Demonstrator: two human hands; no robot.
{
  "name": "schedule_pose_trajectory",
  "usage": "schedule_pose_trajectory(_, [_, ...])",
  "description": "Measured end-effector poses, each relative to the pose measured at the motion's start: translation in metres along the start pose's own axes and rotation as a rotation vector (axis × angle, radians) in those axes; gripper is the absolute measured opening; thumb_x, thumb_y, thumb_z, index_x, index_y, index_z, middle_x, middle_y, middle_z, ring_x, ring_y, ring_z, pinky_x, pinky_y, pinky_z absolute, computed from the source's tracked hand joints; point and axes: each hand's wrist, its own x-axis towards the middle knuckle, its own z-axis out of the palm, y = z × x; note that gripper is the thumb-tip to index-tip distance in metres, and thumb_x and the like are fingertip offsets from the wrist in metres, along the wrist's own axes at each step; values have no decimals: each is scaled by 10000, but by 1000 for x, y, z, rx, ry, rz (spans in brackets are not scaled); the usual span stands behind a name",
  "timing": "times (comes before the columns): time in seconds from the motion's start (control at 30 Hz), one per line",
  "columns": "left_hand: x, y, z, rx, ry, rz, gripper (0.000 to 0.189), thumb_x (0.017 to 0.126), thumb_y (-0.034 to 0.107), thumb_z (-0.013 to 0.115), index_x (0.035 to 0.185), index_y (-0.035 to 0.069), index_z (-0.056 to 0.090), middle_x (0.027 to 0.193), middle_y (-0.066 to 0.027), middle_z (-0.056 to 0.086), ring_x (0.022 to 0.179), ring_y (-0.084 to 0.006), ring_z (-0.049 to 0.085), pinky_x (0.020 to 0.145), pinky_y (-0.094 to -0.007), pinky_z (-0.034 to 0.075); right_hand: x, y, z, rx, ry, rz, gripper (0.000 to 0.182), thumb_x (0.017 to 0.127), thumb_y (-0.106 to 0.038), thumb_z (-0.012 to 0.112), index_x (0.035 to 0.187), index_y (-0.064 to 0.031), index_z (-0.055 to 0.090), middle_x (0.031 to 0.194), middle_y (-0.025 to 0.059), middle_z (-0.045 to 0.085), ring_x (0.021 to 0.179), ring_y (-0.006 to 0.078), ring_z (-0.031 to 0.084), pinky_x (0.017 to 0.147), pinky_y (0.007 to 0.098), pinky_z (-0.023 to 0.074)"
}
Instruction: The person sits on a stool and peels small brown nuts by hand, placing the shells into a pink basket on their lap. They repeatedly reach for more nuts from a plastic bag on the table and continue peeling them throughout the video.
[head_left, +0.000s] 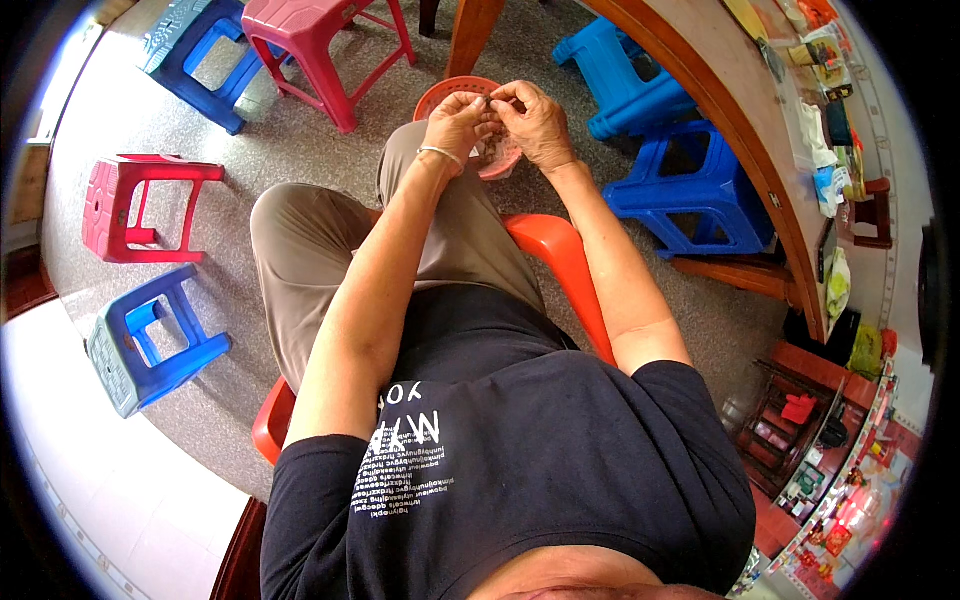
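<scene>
Both hands meet at the top centre, over an orange plastic basket (450, 85) on the far side of my knee. My left hand (456, 127), with a light bracelet at the wrist, and my right hand (534, 124) pinch a small dark object (487, 100) between their fingertips. What that object is, I cannot tell. Below the hands, inside the basket, lie small brownish pieces (491, 150) with what looks like clear plastic film. The fingers and wrists hide part of the basket.
I sit on a red-orange plastic chair (559, 244). Red stools (307, 22) and blue stools (169, 337) stand at the left. More blue stools (690, 187) stand at the right, beside a wood-edged table (739, 127) bearing packets and other items.
</scene>
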Motion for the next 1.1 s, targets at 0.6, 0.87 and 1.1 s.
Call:
schedule_pose_trajectory(0.6, [-3,2,6,8,28,16,63,912,87,515,944,34,527,915,-106,613,818,-207,622,750,-344,534,-1,4,2,85,10,32,110,817,-129,577,890,-48,559,815,121,630,744,283,634,653,380,505])
schedule_pose_trajectory(0.87, [-1,1,3,21,37,-1,168,922,104,500,1055,15,550,934,-102,624,825,-211,626,754,-348,534,0,-4,-1,63,-9,-45,137,814,-129,594,924,-50,573,847,120,635,777,283,636,669,369,505])
schedule_pose_trajectory(1.1, [0,-2,2,41,22,16,149,911,102,523,1029,22,567,931,-88,621,828,-199,623,757,-341,532,1,-2,-1,-40,-21,-61,139,802,-167,623,880,-60,581,851,109,628,786,288,625,667,378,497])
